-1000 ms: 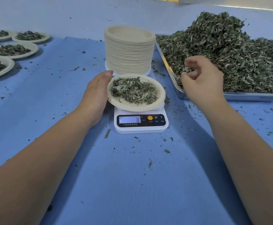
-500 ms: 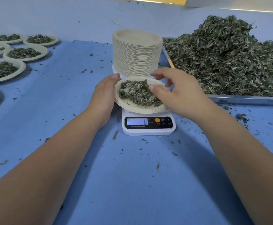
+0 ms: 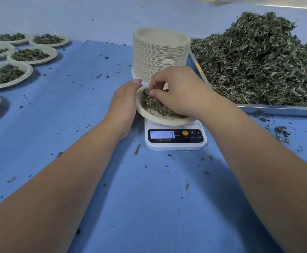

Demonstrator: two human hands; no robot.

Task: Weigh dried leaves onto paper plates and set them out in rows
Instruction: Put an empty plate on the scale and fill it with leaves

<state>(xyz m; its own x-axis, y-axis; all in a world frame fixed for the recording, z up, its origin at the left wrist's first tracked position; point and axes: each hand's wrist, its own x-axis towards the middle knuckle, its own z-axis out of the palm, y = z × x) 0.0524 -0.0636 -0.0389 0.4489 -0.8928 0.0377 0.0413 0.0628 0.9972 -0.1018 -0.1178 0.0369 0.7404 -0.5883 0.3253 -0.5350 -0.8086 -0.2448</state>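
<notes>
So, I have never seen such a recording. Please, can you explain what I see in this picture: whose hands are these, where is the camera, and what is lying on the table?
There is no machine here. A person works with bare hands, and the camera sits on the person's head, looking forward and down. The left hand holds the rim of a paper plate that stands on a small kitchen scale, whose display reads 7. The right hand pinches some dried leaves on that plate. Behind it stands a stack of empty plates, and at the right a metal tray carries a big heap of leaves. At the far left, filled plates lie in rows on the blue cover.
</notes>
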